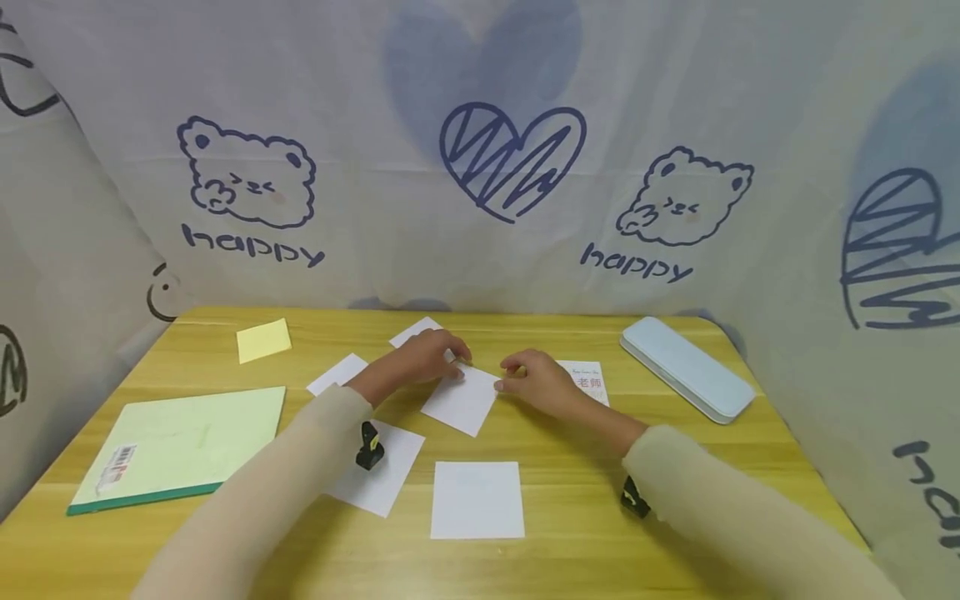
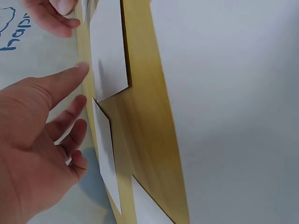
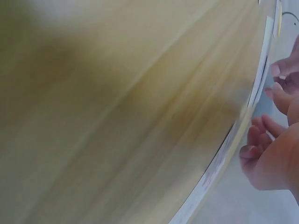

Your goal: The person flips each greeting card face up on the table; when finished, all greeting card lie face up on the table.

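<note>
In the head view, a white paper card [image 1: 463,400] lies tilted near the middle of the table, between both hands. My left hand [image 1: 429,357] is over its upper left corner, thumb and fingers apart; in the left wrist view nothing shows between them. At the card's right corner is my right hand [image 1: 543,383], its thumb tip close to or touching the paper, with a gap to the forefinger. More white cards lie around: one card [image 1: 477,500] in front, another card [image 1: 386,471] partly behind the left wrist, a further card [image 1: 415,330] behind the left hand.
At the left lie a pale green notebook [image 1: 187,442] and a yellow sticky note [image 1: 263,340]. A printed card [image 1: 588,377] is partly behind the right hand. At the back right rests a light blue case [image 1: 686,367]. Printed cloth [image 1: 517,250] hangs behind the table.
</note>
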`<state>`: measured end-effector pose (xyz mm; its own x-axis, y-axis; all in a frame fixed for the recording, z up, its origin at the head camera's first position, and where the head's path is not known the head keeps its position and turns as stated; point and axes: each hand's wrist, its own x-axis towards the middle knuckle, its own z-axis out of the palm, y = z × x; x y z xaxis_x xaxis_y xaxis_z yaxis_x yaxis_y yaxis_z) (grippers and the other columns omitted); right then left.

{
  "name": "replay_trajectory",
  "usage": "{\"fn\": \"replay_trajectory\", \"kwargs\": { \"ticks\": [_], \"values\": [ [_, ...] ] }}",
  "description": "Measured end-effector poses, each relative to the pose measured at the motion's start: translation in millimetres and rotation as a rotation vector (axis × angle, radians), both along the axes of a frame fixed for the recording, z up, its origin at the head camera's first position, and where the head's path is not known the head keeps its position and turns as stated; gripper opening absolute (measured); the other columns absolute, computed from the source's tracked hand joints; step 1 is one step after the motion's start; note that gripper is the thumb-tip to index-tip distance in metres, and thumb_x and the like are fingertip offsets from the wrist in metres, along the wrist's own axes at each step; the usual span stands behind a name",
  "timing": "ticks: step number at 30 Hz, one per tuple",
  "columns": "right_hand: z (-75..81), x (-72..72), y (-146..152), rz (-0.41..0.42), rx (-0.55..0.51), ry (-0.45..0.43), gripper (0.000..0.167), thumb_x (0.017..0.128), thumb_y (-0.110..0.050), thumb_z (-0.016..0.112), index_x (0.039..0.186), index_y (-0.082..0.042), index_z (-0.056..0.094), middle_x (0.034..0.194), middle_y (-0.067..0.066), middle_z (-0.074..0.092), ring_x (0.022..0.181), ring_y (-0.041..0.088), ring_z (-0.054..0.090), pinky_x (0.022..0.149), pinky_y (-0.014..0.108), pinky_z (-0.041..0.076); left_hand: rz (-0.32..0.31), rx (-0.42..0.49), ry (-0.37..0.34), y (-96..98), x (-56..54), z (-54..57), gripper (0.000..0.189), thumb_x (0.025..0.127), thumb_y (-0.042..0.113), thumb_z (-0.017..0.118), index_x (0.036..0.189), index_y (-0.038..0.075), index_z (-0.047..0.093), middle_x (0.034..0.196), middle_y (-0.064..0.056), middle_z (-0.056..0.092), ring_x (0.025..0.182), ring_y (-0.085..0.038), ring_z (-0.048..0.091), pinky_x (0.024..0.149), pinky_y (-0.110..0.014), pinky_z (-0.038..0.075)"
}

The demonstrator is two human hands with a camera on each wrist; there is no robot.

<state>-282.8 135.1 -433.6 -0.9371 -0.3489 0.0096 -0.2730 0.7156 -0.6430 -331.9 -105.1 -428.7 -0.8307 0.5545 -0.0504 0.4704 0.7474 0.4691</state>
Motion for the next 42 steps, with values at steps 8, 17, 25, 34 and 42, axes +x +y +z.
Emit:
{"fn": "replay_trajectory", "kwargs": {
  "ticks": [8, 17, 25, 34, 42],
  "values": [
    [-4.8, -3.2, -20.6, -0.01, 0.207, 0.04, 0.047, 0.086, -0.037, 0.08, 0.121, -0.007, 0.07, 0.115, 0.009, 0.066, 0.102, 0.022, 0.059, 0.086, 0.042, 0.052, 0.019, -0.117, 0.002, 4.5, 8.9, 1.7, 0.03, 0.089, 0.027, 0.079, 0.118, 0.019, 0.074, 0.131, -0.006, 0.065, 0.124, -0.033, 0.054, 0.106, -0.058, 0.039],
    [0.1, -2.9, -28.1, -0.05, 0.222, -0.04, 0.04, 0.087, -0.032, 0.08, 0.118, -0.008, 0.069, 0.111, 0.005, 0.066, 0.095, 0.019, 0.06, 0.084, 0.039, 0.051, 0.044, -0.134, -0.026, 7.2, 12.0, 6.8, 0.038, 0.091, 0.026, 0.076, 0.126, 0.017, 0.07, 0.135, -0.01, 0.061, 0.124, -0.035, 0.049, 0.108, -0.057, 0.036],
    [1.8, -1.4, -26.2, -0.097, 0.171, -0.048, 0.046, 0.085, -0.029, 0.082, 0.121, -0.008, 0.062, 0.114, 0.005, 0.065, 0.093, 0.02, 0.059, 0.082, 0.038, 0.05, 0.072, -0.066, 0.002, 10.3, 4.5, 7.9, 0.031, 0.093, 0.012, 0.068, 0.124, 0.014, 0.071, 0.125, -0.005, 0.07, 0.11, -0.028, 0.056, 0.102, -0.046, 0.043],
    [8.0, 1.7, -12.9, -0.082, -0.026, -0.04, 0.027, 0.097, -0.026, 0.068, 0.121, -0.016, 0.061, 0.104, 0.003, 0.066, 0.089, 0.018, 0.06, 0.077, 0.033, 0.047, 0.155, 0.237, -0.077, 3.2, 5.6, 10.0, 0.025, 0.096, 0.01, 0.06, 0.117, 0.009, 0.072, 0.114, -0.01, 0.068, 0.097, -0.022, 0.06, 0.082, -0.036, 0.052],
    [29.8, 26.2, 0.3, 0.08, -0.323, -0.035, 0.023, 0.099, -0.013, 0.064, 0.122, -0.01, 0.063, 0.104, 0.01, 0.067, 0.086, 0.026, 0.063, 0.072, 0.032, 0.052, 0.188, 0.467, -0.131, -7.8, 37.6, 40.7, 0.027, 0.096, 0.01, 0.061, 0.121, 0.007, 0.071, 0.119, -0.013, 0.067, 0.102, -0.026, 0.063, 0.082, -0.033, 0.051]
  ]
}}
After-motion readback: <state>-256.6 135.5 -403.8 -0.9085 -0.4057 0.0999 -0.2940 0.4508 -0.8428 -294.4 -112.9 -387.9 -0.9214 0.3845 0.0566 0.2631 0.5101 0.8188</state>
